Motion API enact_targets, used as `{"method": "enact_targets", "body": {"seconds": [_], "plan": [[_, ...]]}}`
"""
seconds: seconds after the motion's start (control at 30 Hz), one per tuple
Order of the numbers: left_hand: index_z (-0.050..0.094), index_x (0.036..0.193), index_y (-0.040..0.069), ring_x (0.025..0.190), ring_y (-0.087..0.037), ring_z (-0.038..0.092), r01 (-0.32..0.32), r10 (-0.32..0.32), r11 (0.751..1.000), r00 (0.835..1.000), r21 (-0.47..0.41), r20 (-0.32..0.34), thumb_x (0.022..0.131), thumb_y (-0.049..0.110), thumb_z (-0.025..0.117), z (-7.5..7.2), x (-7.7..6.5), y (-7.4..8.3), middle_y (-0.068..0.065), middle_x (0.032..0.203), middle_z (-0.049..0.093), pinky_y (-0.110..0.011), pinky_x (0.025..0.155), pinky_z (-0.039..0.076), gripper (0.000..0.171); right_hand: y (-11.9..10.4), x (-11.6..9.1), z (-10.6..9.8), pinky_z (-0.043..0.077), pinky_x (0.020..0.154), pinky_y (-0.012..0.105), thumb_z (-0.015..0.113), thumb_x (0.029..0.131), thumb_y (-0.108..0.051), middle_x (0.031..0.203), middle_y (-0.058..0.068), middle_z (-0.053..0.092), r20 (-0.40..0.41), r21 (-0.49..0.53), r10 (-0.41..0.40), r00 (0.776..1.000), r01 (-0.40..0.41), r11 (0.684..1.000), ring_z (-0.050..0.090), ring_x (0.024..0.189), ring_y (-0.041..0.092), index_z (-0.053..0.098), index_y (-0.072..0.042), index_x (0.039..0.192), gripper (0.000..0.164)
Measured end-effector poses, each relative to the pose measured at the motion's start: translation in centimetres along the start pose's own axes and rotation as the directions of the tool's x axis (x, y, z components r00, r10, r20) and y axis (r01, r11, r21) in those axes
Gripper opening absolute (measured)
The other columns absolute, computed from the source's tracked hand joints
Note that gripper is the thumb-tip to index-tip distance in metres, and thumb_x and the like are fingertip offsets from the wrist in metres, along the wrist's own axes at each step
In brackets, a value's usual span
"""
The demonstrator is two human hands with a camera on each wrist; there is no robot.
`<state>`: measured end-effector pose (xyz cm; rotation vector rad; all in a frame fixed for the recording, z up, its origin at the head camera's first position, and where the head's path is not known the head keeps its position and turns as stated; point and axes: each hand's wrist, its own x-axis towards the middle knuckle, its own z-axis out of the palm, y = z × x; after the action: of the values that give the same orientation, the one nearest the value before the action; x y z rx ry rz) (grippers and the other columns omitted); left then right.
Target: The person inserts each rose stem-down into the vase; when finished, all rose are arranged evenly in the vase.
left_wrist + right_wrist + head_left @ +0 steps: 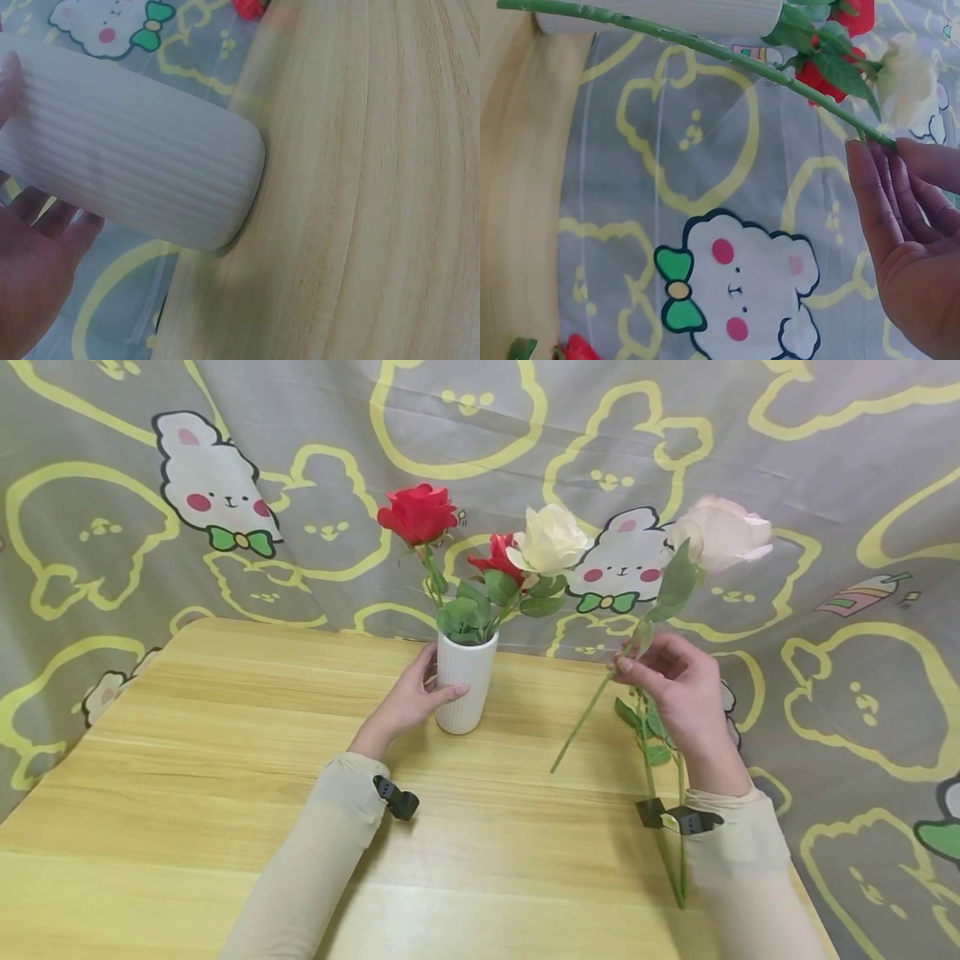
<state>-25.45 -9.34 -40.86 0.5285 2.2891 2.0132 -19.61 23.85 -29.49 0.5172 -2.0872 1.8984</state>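
Note:
My left hand (405, 700) grips a white ribbed vase (463, 689) from its left side, thumb across the front. The vase stands on the table and leans slightly; its base (240, 180) shows against the wood in the left wrist view. In it are a red rose (420, 515), a second red rose (498, 558) and a cream rose (551, 539) with green leaves. To the right, my right hand (678, 693) pinches the stem of a pale pink rose (720, 533) between thumb and fingertips. That stem (727, 56) slants down toward the table, its cut end pointing left.
More leafy flower stems (648, 760) lie on the wooden table (225, 760) under my right forearm, their blooms hidden behind the hand in the head view. A red bloom (579, 349) peeks in low in the right wrist view. A grey patterned curtain (480, 435) hangs behind.

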Motion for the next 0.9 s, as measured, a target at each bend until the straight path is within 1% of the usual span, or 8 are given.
{"method": "enact_targets", "body": {"seconds": [0.17,0.23,0.4,0.53,0.73,0.83,0.9], "plan": [[0.027,0.152,0.010,0.140,-0.027,0.032,-0.006,0.006,1.000,1.000,0.006,-0.006,0.089,0.014,0.075,-0.1,0.0,0.1,-0.015,0.151,0.034,-0.041,0.115,0.028,0.079,-1.0,0.5,0.8,0.060,0.069,0.030,0.071,0.087,0.006,0.093,0.015,0.066,-0.027,-0.003,-0.031,0.999,0.031,1.000,0.068,0.076,0.022,0.065,0.007,0.097,0.013],[0.027,0.152,0.010,0.139,-0.027,0.032,-0.005,0.006,1.000,1.000,0.009,-0.012,0.089,0.014,0.075,-0.2,-0.1,0.1,-0.015,0.151,0.035,-0.041,0.115,0.028,0.079,-1.4,0.7,1.2,0.060,0.068,0.029,0.072,0.086,0.006,0.093,0.016,0.067,-0.039,0.024,-0.047,0.998,0.048,0.999,0.068,0.076,0.022,0.065,0.007,0.098,0.014],[0.027,0.152,0.012,0.139,-0.028,0.033,0.003,-0.002,1.000,1.000,0.024,-0.005,0.090,0.017,0.075,-0.2,-0.1,0.0,-0.014,0.151,0.035,-0.041,0.113,0.031,0.079,-2.5,1.3,2.5,0.060,0.072,0.034,0.071,0.085,0.008,0.096,0.018,0.066,-0.049,0.096,-0.107,0.993,0.111,0.989,0.070,0.081,0.024,0.065,0.008,0.097,0.013],[0.028,0.152,0.013,0.139,-0.025,0.034,0.006,-0.006,1.000,1.000,0.019,-0.008,0.089,0.018,0.075,0.0,-0.1,0.1,-0.013,0.151,0.035,-0.038,0.113,0.031,0.079,-3.2,1.8,3.3,0.060,0.075,0.037,0.070,0.085,0.010,0.096,0.019,0.065,-0.037,0.120,-0.152,0.988,0.155,0.981,0.070,0.084,0.026,0.064,0.008,0.097,0.013],[0.027,0.152,0.011,0.139,-0.024,0.033,-0.007,0.007,1.000,1.000,0.009,-0.010,0.089,0.015,0.075,0.0,-0.1,0.2,-0.013,0.151,0.035,-0.038,0.114,0.030,0.079,-4.1,2.3,4.0,0.060,0.076,0.039,0.069,0.084,0.012,0.096,0.020,0.064,-0.049,0.155,-0.183,0.982,0.188,0.970,0.069,0.084,0.028,0.064,0.008,0.096,0.013],[0.027,0.152,0.011,0.139,-0.025,0.033,-0.011,0.011,1.000,1.000,0.008,-0.006,0.089,0.014,0.075,0.0,-0.1,0.1,-0.014,0.151,0.035,-0.039,0.114,0.029,0.079,-4.6,2.5,4.4,0.059,0.077,0.040,0.068,0.084,0.013,0.095,0.022,0.063,-0.072,0.179,-0.203,0.977,0.213,0.960,0.067,0.084,0.030,0.062,0.009,0.095,0.013],[0.027,0.152,0.011,0.139,-0.026,0.033,-0.015,0.015,1.000,1.000,0.007,-0.002,0.089,0.014,0.075,0.0,-0.1,0.1,-0.015,0.151,0.035,-0.040,0.114,0.030,0.078,-4.9,2.8,4.7,0.060,0.075,0.042,0.068,0.083,0.014,0.093,0.024,0.062,-0.092,0.187,-0.241,0.966,0.254,0.949,0.067,0.083,0.031,0.061,0.011,0.093,0.013]]}}
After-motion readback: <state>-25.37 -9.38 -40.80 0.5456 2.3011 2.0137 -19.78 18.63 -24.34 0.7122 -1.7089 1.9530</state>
